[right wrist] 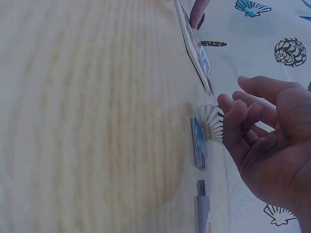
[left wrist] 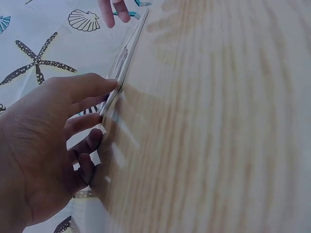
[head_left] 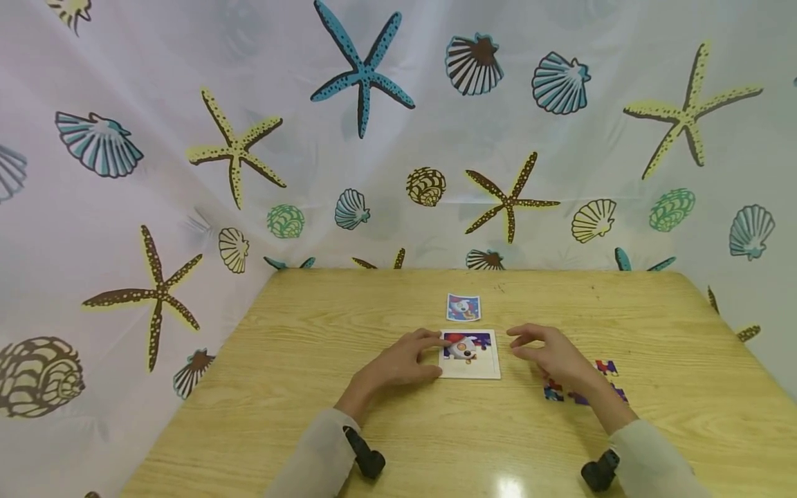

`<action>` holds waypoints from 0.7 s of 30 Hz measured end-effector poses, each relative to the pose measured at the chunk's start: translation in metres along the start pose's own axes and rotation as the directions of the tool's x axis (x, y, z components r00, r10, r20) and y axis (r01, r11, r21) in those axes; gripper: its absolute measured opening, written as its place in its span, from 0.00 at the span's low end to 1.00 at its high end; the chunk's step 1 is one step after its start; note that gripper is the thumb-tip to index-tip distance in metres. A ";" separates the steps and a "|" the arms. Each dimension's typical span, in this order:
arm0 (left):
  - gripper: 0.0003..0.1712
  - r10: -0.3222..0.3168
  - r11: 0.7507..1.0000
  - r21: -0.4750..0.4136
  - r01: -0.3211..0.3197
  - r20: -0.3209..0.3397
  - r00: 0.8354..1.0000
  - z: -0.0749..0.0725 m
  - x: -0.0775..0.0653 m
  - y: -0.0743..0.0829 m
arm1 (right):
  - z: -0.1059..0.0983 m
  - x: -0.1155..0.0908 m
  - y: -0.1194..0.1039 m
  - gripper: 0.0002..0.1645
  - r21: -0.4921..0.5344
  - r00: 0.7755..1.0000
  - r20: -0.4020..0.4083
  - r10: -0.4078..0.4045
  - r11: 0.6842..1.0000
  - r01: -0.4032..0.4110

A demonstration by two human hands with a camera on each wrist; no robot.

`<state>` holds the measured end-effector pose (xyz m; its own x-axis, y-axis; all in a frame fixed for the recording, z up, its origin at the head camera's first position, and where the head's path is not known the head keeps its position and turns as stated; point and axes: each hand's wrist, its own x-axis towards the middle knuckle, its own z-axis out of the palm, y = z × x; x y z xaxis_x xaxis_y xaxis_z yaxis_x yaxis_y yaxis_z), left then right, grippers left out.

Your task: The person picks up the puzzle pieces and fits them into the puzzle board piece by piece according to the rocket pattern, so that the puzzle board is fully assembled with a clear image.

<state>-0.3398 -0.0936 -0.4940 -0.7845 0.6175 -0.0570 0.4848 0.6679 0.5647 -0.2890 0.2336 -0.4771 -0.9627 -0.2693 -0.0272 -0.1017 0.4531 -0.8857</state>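
Observation:
A square white puzzle board (head_left: 470, 370) lies on the table, its upper part filled with pieces picturing a white cartoon character in a red hat (head_left: 462, 344). Its lower part is bare and pale. At the board's left side is my left hand (head_left: 407, 358), thumb touching the lower left edge and a fingertip resting over the assembled pieces. My right hand (head_left: 551, 351) hovers just right of the board, fingers loosely bent with nothing held. In the right wrist view this hand (right wrist: 272, 126) is above the table, near loose jigsaw pieces (right wrist: 199, 143).
More loose jigsaw pieces (head_left: 606, 367) lie under and beside the right forearm, partly hidden. A small picture card (head_left: 463, 308) of the same character sits behind the board. The wooden table (head_left: 349, 304) ends at a curtain (head_left: 398, 235) with shells and starfish.

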 end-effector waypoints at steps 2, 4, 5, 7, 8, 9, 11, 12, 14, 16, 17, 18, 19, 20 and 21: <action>0.32 0.008 1.000 0.006 -0.008 -0.005 1.000 0.001 0.001 -0.001 | -0.003 -0.002 0.001 0.26 0.015 1.000 0.002 -0.003 1.000 0.003; 0.32 0.014 1.000 0.007 -0.014 -0.005 1.000 0.001 0.001 -0.003 | -0.006 -0.004 0.001 0.26 0.039 1.000 0.001 0.017 0.999 -0.017; 0.32 0.017 1.000 0.007 -0.016 -0.007 1.000 0.002 0.001 -0.004 | -0.007 -0.005 0.002 0.26 0.044 1.000 0.001 0.029 0.999 -0.029; 0.31 0.021 1.000 0.004 -0.021 -0.009 1.000 0.002 0.001 -0.004 | -0.011 -0.006 0.003 0.27 0.028 1.000 0.000 0.020 0.999 -0.020; 0.31 0.023 1.000 0.002 -0.023 -0.010 1.000 0.002 0.001 -0.005 | -0.012 -0.007 0.004 0.27 0.022 1.000 -0.002 0.015 1.000 -0.015; 0.31 0.022 1.000 0.000 -0.022 -0.010 1.000 0.002 0.001 -0.005 | -0.014 -0.007 0.005 0.26 0.017 1.000 -0.006 0.014 1.000 -0.014; 0.31 0.020 1.000 -0.008 -0.021 -0.011 1.000 0.002 0.001 -0.004 | -0.018 -0.009 0.006 0.26 0.008 1.000 -0.010 0.007 1.000 -0.007; 0.31 0.019 1.000 -0.013 -0.020 -0.010 1.000 0.002 0.001 -0.003 | -0.020 -0.010 0.007 0.26 0.009 1.000 -0.007 0.001 1.000 -0.001; 0.31 0.009 1.000 -0.017 -0.009 -0.004 1.000 0.003 0.000 -0.003 | -0.023 -0.014 0.008 0.26 0.028 1.000 0.001 0.014 1.000 -0.014; 0.32 0.004 1.000 -0.018 -0.004 -0.001 1.000 0.003 0.000 -0.002 | -0.027 -0.017 0.008 0.27 0.033 1.000 0.007 0.020 0.999 -0.021; 0.32 0.001 1.000 -0.016 -0.001 -0.001 1.000 0.003 0.000 -0.002 | -0.029 -0.018 0.008 0.27 0.027 1.000 0.008 0.017 0.999 -0.017; 0.32 -0.001 1.000 -0.016 0.001 -0.002 1.000 0.003 0.000 -0.001 | -0.030 -0.020 0.008 0.27 0.021 1.000 0.006 0.016 1.000 -0.016; 0.33 -0.003 1.000 -0.014 0.003 -0.004 1.000 0.003 0.000 -0.001 | -0.032 -0.021 0.008 0.27 0.013 1.000 0.001 0.013 1.000 -0.013; 0.33 0.001 1.000 -0.014 -0.001 -0.007 1.000 0.003 0.000 -0.002 | -0.034 -0.022 0.007 0.27 0.008 1.000 -0.005 0.016 1.000 -0.016; 0.33 0.002 1.000 -0.013 -0.002 -0.007 1.000 0.003 0.000 -0.002 | -0.035 -0.023 0.008 0.27 0.007 1.000 -0.007 0.015 1.000 -0.015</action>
<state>-0.3392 -0.0937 -0.4979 -0.7861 0.6161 -0.0498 0.4814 0.6608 0.5758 -0.2762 0.2737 -0.4671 -0.9659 -0.2563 -0.0368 -0.0859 0.4511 -0.8883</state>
